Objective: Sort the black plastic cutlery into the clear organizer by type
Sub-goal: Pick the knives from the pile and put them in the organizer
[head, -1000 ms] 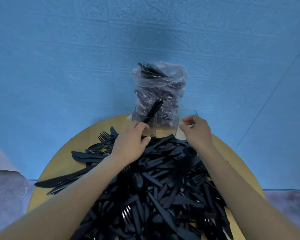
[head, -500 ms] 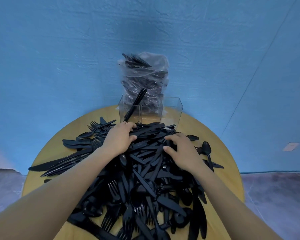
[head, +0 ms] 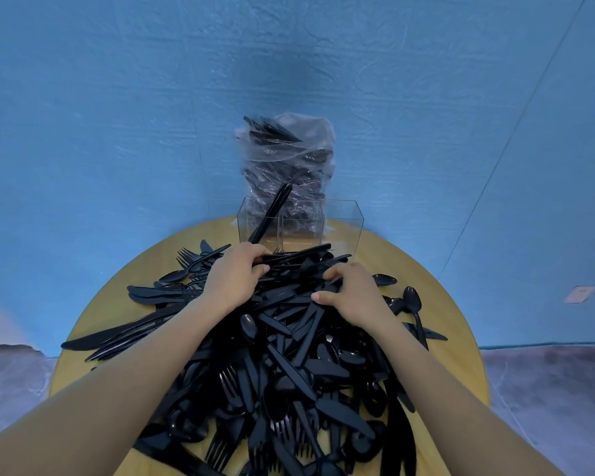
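Clear organizer (head: 340,228) stands at the far edge of the round wooden table (head: 93,338), against the blue wall (head: 117,132). Its left compartment holds a few black utensils (head: 270,214), handles up and leaning to the right; their type cannot be made out. The other compartments look bare, though the clear walls make this hard to read. Behind it stands a clear plastic bag (head: 289,159) packed with more black cutlery, contents blurred through the film. The main cutlery pile (head: 282,355) of knives, forks and spoons covers the table's middle and near part, cut off at the bottom edge. Most far pieces lie with long axes running left-right; the knives at left point left. Left hand (head: 234,280) rests on the pile's far left, fingers curled around a bundle of handles. Right hand (head: 351,293) sits on the pile's far right, fingers bent into the heap; whether it grips anything cannot be told.
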